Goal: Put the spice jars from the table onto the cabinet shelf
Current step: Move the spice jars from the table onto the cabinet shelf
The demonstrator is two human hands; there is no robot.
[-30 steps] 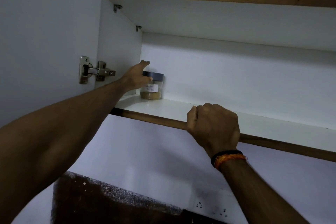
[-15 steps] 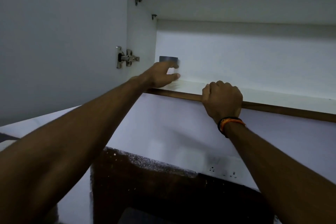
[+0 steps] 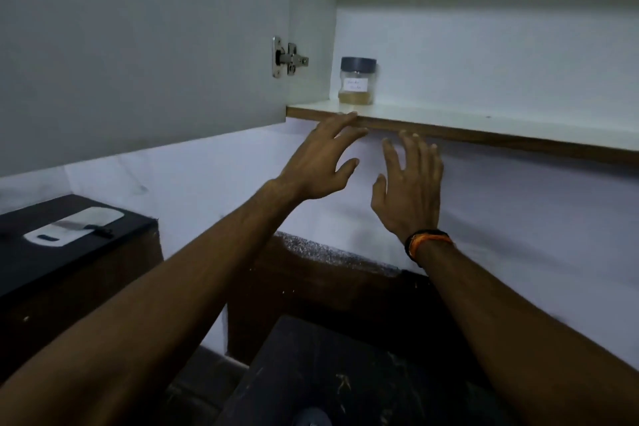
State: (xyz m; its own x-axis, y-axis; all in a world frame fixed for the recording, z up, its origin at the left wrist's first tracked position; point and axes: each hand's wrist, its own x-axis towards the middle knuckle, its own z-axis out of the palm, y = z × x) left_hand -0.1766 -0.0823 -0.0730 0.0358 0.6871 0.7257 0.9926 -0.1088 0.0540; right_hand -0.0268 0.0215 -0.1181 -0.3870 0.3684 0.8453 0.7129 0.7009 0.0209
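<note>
A clear spice jar point(image 3: 357, 81) with a dark grey lid, a white label and brownish powder stands upright at the left end of the white cabinet shelf point(image 3: 484, 128), against the back wall. My left hand point(image 3: 321, 159) is just below the shelf's wooden front edge, fingers spread and empty, fingertips near the edge. My right hand point(image 3: 411, 183), with a dark and orange wristband, is open beside it, below the shelf and holding nothing. Both hands are apart from the jar.
The open white cabinet door point(image 3: 138, 45) with a metal hinge point(image 3: 287, 57) fills the left. A black box point(image 3: 69, 242) with a white patch on top sits at lower left. A dark counter surface point(image 3: 345, 373) lies below, against a white wall.
My left hand has let go of the jar and dropped below the shelf. My right hand has released the shelf edge, opened and lowered. The view has tilted down.
</note>
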